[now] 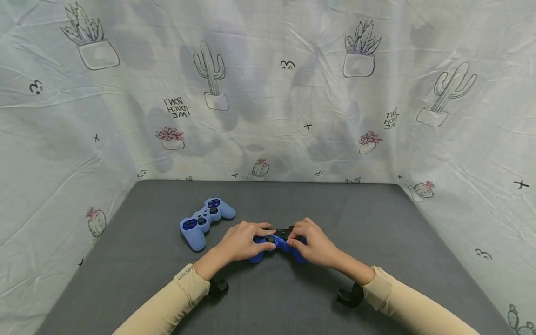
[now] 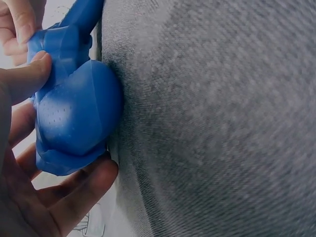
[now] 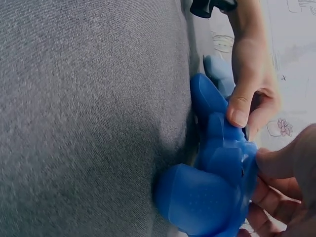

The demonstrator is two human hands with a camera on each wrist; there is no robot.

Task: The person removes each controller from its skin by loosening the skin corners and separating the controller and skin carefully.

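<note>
Head view: left hand (image 1: pixel 240 242) and right hand (image 1: pixel 314 242) are both gripping a dark blue game controller (image 1: pixel 278 246) mid-worktop (image 1: pixel 377 223), thumbs pinching its skin; a paler controller (image 1: pixel 206 221) is lying far-left.

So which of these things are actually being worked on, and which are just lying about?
Being worked on:
- dark blue game controller, resting on the table
- left hand, gripping its left side
- right hand, gripping its right side

Just lying about:
- light blue game controller, untouched, to the left
- grey table
- cactus-print cloth behind and at the sides
</note>
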